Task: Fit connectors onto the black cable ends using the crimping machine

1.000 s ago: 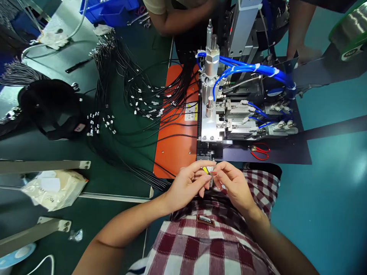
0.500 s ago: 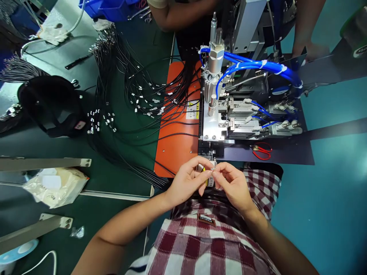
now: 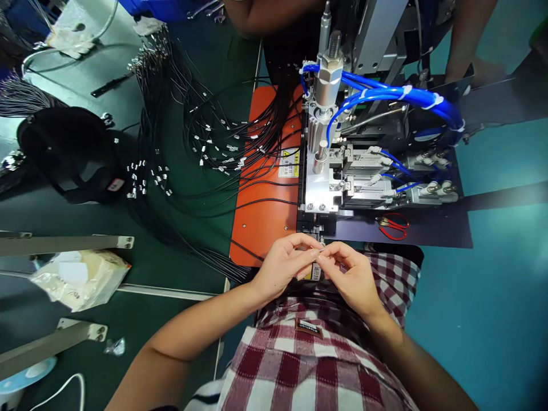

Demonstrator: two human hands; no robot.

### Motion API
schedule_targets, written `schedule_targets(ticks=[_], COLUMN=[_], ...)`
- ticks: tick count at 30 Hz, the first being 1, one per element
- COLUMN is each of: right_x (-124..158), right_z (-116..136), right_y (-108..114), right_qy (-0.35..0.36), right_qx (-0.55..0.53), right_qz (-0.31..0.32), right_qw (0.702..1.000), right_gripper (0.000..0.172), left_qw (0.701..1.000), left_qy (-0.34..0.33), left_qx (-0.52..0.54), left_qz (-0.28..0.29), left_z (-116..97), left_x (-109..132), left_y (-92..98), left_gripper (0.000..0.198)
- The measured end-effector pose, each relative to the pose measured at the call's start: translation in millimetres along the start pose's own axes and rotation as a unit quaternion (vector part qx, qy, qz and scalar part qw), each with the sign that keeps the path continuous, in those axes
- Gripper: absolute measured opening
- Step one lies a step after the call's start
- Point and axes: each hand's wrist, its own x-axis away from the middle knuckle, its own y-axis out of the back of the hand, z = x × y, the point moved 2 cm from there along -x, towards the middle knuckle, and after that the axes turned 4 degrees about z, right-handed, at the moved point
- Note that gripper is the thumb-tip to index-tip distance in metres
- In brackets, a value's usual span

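Note:
My left hand [image 3: 287, 264] and my right hand [image 3: 349, 274] meet fingertip to fingertip at the front end of the machine [image 3: 319, 191]. Both are pinched closed around something tiny between them, too small and hidden to name. Just below the fingers a yellow and white label [image 3: 315, 272] shows. Left of the machine lies an orange plate [image 3: 265, 228], crossed by thin black cables [image 3: 197, 251] with small silvery ends.
Red-handled scissors [image 3: 393, 226] lie on the dark sheet right of my hands. A black round container [image 3: 71, 154] and a plastic-wrapped package [image 3: 83, 278] are at the left. Another person's arm [image 3: 274, 17] reaches in beyond the orange plate.
The view has shifted slightly, so the machine sits a little further right. My fingertips have drawn closer together, and the left fingers cover more of the label.

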Motion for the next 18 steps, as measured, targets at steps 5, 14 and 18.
schedule_targets(ticks=[5,14,18], right_x=[-2.6,-3.6,-2.7], right_z=[-1.1,-0.5,0.0], right_y=[14.8,13.7,10.9], right_qy=[-0.01,-0.005,-0.009], right_qx=[0.007,-0.019,-0.016], right_qz=[0.011,0.007,0.008], right_qw=[1.0,1.0,1.0], right_gripper=[0.018,0.017,0.018], left_qw=[1.0,1.0,1.0], left_qy=[0.024,0.021,0.026], left_qx=[0.01,0.012,0.008], left_qz=[-0.002,0.003,0.013], left_z=[0.3,-0.3,0.5], left_x=[-1.1,-0.7,-0.2], left_y=[2.1,0.8,1.7], left_gripper=[0.029,0.026,0.028])
